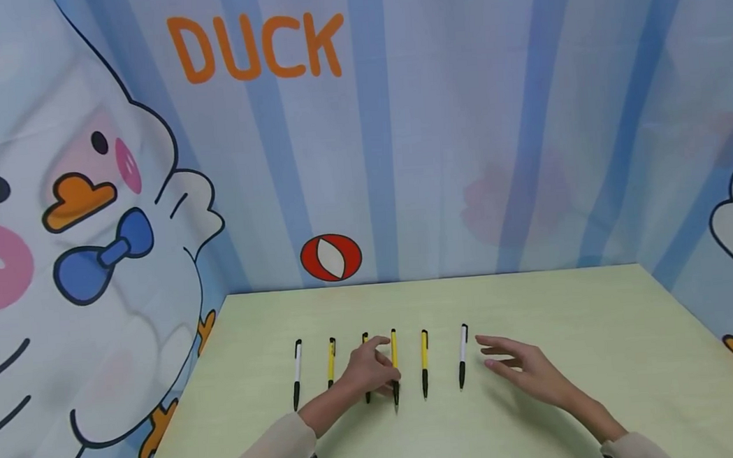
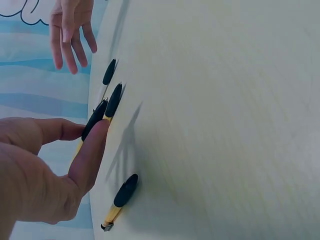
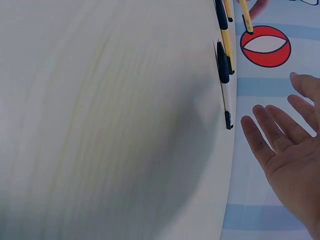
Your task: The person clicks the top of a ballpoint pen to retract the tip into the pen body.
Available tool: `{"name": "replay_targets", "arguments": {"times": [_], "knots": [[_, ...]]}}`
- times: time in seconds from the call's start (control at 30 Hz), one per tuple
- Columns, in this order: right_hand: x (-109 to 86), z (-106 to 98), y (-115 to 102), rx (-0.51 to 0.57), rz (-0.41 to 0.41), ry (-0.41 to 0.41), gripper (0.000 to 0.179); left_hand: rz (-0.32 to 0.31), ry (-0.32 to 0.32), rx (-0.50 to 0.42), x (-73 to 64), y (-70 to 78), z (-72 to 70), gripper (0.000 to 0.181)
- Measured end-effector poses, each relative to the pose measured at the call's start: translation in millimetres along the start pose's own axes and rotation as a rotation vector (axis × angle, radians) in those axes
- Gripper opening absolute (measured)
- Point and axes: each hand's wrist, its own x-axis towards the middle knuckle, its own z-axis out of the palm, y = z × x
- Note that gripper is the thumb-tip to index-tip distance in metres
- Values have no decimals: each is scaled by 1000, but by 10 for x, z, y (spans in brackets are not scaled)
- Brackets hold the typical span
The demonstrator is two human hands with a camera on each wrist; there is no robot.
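Observation:
My left hand (image 1: pixel 370 370) pinches a yellow pen with a black grip (image 1: pixel 394 350) between thumb and fingers; in the left wrist view this held pen (image 2: pixel 94 120) appears raised off the table. Behind the left hand, another yellow pen (image 1: pixel 368 398) is partly hidden. To its right lies a further yellow pen (image 1: pixel 424 355), then a white pen with a black grip (image 1: pixel 463 353). My right hand (image 1: pixel 529 369) hovers just right of that white pen, holding nothing, its fingers loosely extended. In the right wrist view the same white pen (image 3: pixel 226 92) lies apart from the fingers.
Farther left on the pale yellow table (image 1: pixel 567 315) are a yellow pen (image 1: pixel 332 357) and, outermost, a white pen (image 1: pixel 298 363). All the pens form a rough row, tips toward me. A blue striped cloth (image 1: pixel 435 113) with duck drawings stands behind the table's back edge.

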Motion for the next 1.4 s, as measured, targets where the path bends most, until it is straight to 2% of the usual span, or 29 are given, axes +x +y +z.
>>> {"name": "replay_targets", "arguments": {"times": [0.13,0.43,0.53,0.67,0.8,1.0,1.2,1.4], "knots": [[40,27,-23,-6,3,-14,42,16,-6,-57,-89,50,-20,71],[141,160,-115,3,-56,-29,48,30,-39,-164,-291,137,-31,72],[181,226,-157,20,-42,-40,54,37,-50,-179,-342,169,-3,73],[239,314,-263,73,3,-94,69,57,-57,-179,-402,225,68,76],[282,396,-384,113,29,-148,87,84,-74,-190,-440,263,142,80],[290,514,-413,157,-6,-195,104,131,-146,-262,-478,263,197,80],[299,545,-431,168,-23,-222,109,143,-196,-302,-497,246,198,77],[311,570,-432,170,-42,-229,108,123,-207,-349,-503,221,218,76]]}}
